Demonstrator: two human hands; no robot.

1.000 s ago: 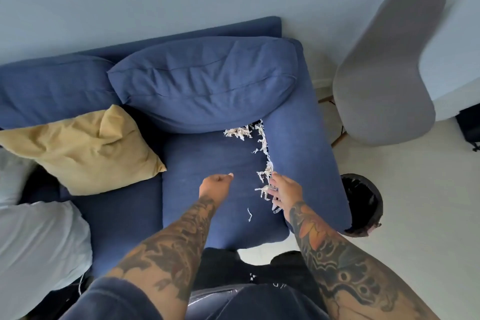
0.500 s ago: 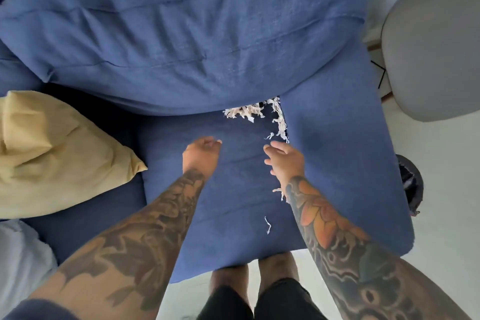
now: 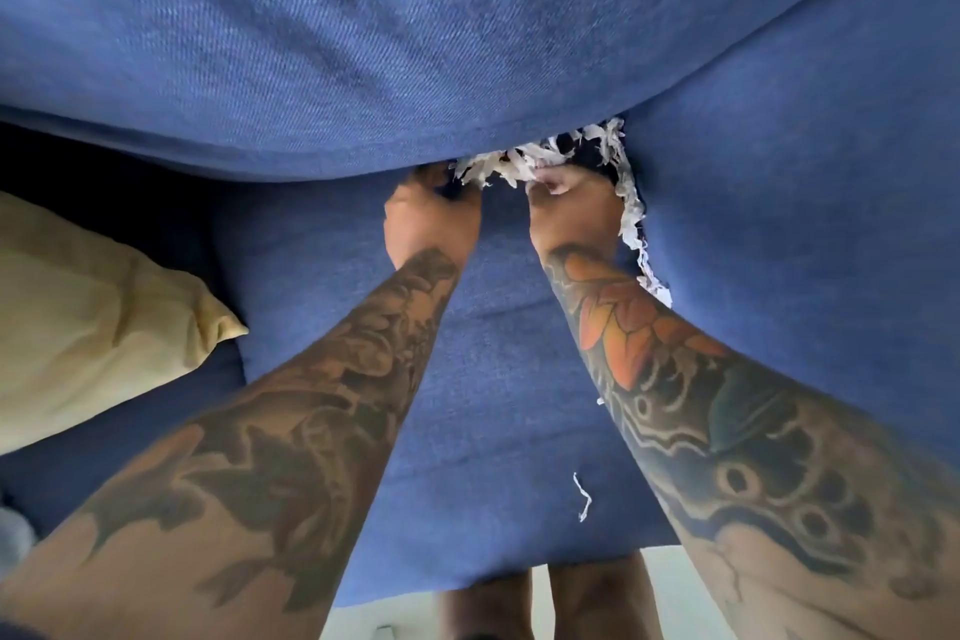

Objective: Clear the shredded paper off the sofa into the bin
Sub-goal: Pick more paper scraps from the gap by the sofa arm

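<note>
White shredded paper (image 3: 511, 163) lies bunched in the back corner of the blue sofa seat (image 3: 498, 379), under the edge of the big blue back cushion (image 3: 415, 42). A strip of shreds (image 3: 636, 234) runs forward along the crease beside the sofa's right arm (image 3: 805, 250). My left hand (image 3: 431, 218) and my right hand (image 3: 571, 208) are both at the pile, fingers curled into the shreds. How much each hand holds is hidden by the fingers. One loose shred (image 3: 583, 498) lies near the seat's front edge. The bin is out of view.
A yellow pillow (image 3: 93, 322) lies on the seat to the left. The floor and my bare legs (image 3: 545, 598) show below the seat's front edge.
My head has dropped much closer to the sofa. Both hands have reached forward from mid-seat to the paper pile in the back corner and closed their fingers into it.
</note>
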